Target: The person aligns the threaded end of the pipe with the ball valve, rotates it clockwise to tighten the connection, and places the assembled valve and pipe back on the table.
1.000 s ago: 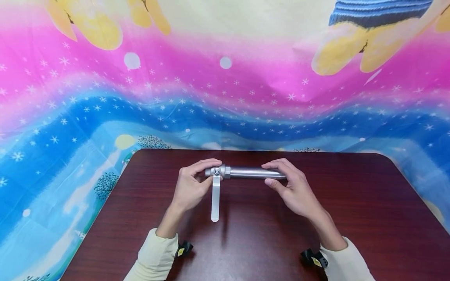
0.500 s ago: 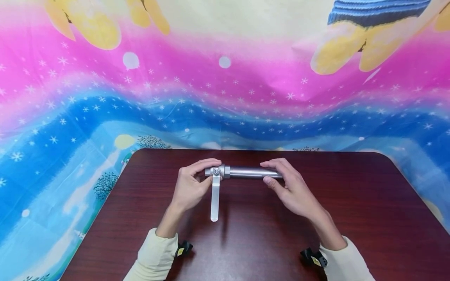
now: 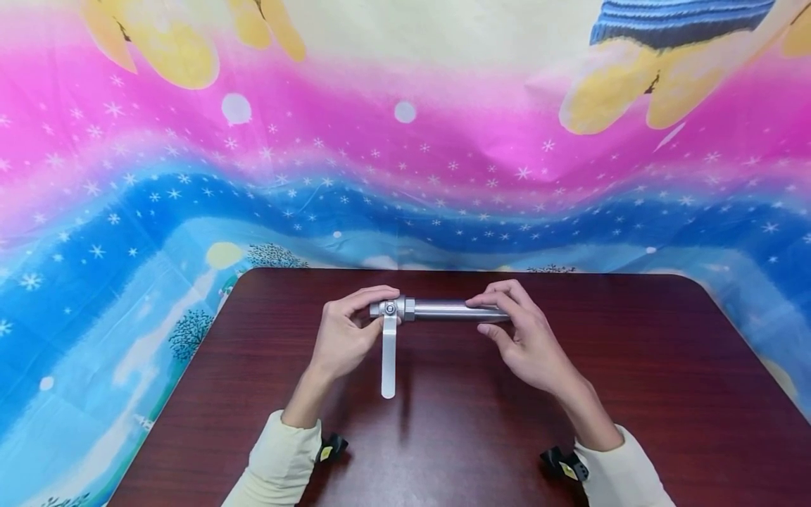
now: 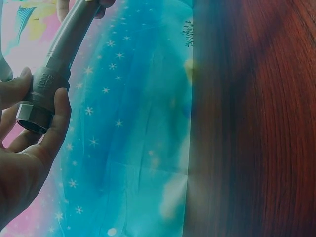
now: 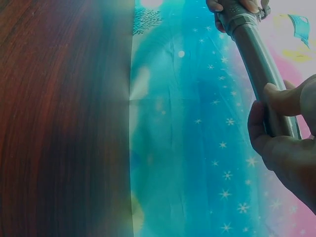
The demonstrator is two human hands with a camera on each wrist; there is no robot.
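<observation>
A ball valve (image 3: 395, 308) with a long flat lever (image 3: 388, 359) is joined through a hex nut (image 3: 410, 309) to a smooth steel pipe (image 3: 443, 310). The piece is held level above the table, lever pointing toward the person. My left hand (image 3: 345, 334) grips the valve body; in the left wrist view, thumb and fingers sit around the valve body (image 4: 44, 89) near its open end. Around the pipe's right end curl the thumb and fingers of my right hand (image 3: 529, 338). The right wrist view shows this grip on the pipe (image 5: 256, 59); the palm partly hides the far end.
A dark red wooden table (image 3: 456, 436) with rounded far corners lies beneath the hands. Behind it hangs a printed cloth (image 3: 405, 176) in pink and blue. Black wrist devices (image 3: 331, 448) sit at both cuffs.
My right hand's fingers have shifted slightly on the pipe, reaching a little farther left, with the thumb lower. My left hand and the lever stay almost where they were.
</observation>
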